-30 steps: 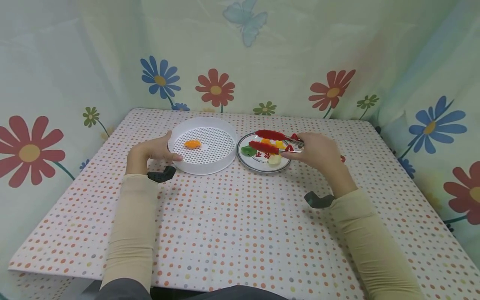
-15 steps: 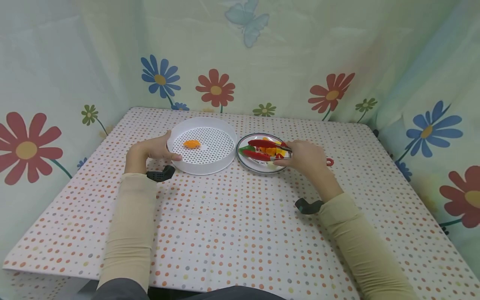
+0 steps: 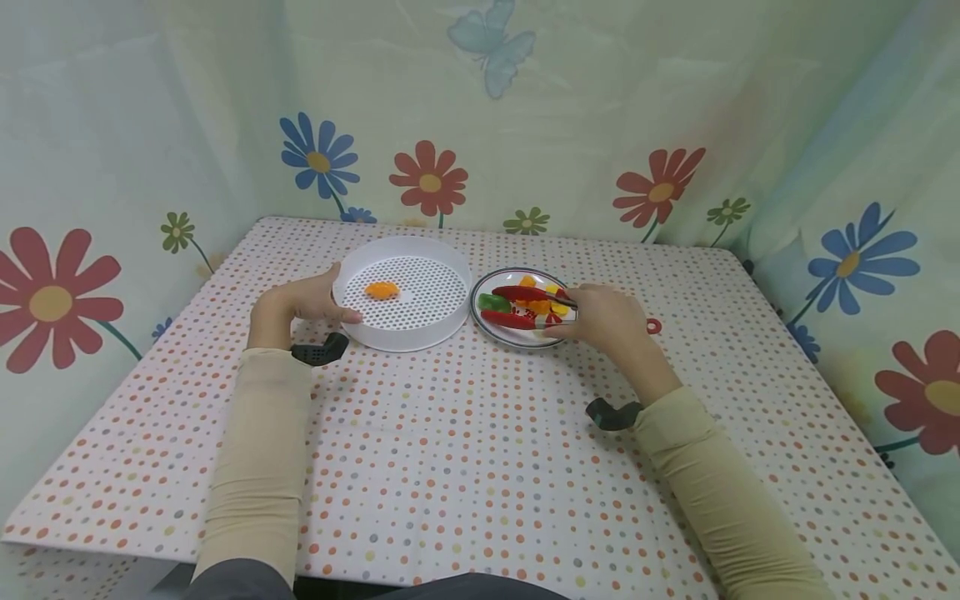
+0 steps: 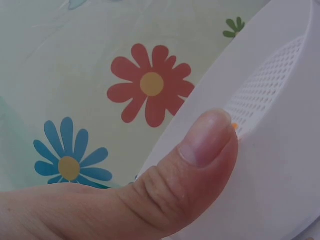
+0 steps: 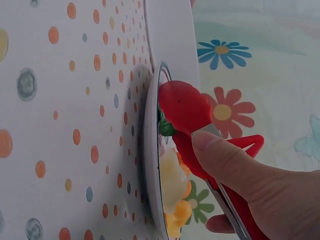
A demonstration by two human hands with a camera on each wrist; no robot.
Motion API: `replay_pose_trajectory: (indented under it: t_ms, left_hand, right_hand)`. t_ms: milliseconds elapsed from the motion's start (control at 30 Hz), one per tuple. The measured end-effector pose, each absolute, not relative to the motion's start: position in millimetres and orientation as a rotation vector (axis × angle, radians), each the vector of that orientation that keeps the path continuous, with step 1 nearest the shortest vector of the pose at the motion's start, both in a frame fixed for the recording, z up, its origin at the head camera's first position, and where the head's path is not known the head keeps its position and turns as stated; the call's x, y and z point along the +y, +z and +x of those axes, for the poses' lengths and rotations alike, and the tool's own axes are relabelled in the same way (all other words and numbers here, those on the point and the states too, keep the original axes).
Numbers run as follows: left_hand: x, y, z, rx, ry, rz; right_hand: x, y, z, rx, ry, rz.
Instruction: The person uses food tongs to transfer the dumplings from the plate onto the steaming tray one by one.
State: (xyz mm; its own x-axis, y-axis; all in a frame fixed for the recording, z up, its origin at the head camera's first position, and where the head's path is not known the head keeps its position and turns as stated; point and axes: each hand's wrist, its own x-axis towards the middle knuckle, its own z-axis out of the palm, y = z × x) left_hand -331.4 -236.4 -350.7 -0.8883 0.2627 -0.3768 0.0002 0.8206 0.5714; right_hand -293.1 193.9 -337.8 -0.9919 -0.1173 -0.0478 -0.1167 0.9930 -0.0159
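My left hand grips the outer wall of a round white sieve with a perforated bottom, thumb along the near side. One orange toy piece lies in the sieve. In my right hand is a pair of red-tipped tongs with metal arms. Their tips are spread over the left part of a white plate, around a green piece. Orange, yellow, red and pale pieces also lie on the plate. In the right wrist view my thumb presses on a tong arm, with a pale piece below.
The sieve and plate stand side by side on a dotted tablecloth, toward its far edge. A flowered curtain closes off the back and both sides. A small red ring shows behind my right hand.
My right hand has moved left and slightly down, bringing the tongs' tips over the green piece. My left hand and the sieve have stayed put.
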Motion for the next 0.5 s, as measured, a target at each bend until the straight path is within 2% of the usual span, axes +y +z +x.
replay_pose_trajectory:
  t_ms: [500]
  left_hand:
    - [-235.2, -349.1, -329.8, 2.553, 0.817, 0.225]
  right_hand:
    - [196.3, -340.5, -294.2, 3.126, 0.011, -0.166]
